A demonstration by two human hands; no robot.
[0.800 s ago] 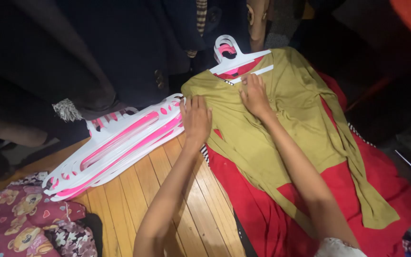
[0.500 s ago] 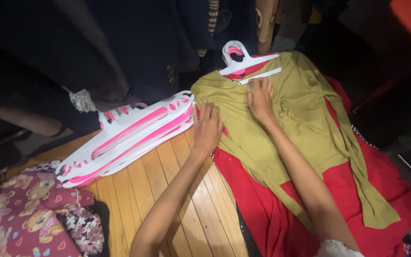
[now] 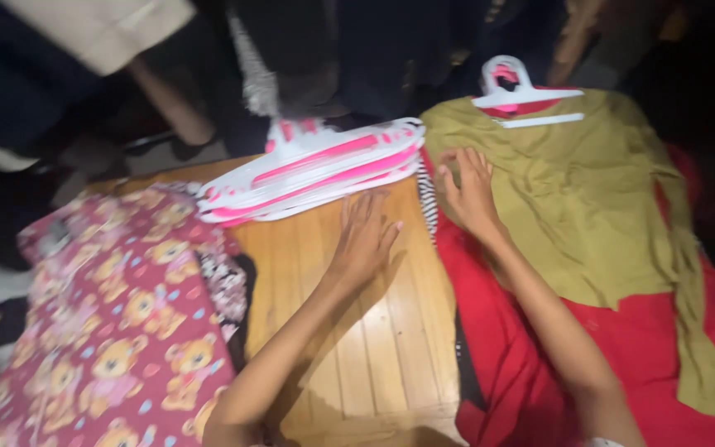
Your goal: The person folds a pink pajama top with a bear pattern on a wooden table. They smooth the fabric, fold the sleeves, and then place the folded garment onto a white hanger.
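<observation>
Left hand off the garment, right hand on it.
The left hand (image 3: 364, 236), fingers spread and holding nothing, has slid from the olive top (image 3: 573, 190) onto the wooden tabletop (image 3: 357, 348), near the stacked pink-and-white hangers (image 3: 316, 170); the right hand (image 3: 469, 192) stays flat on the top's left edge, over red cloth (image 3: 622, 356).
</observation>
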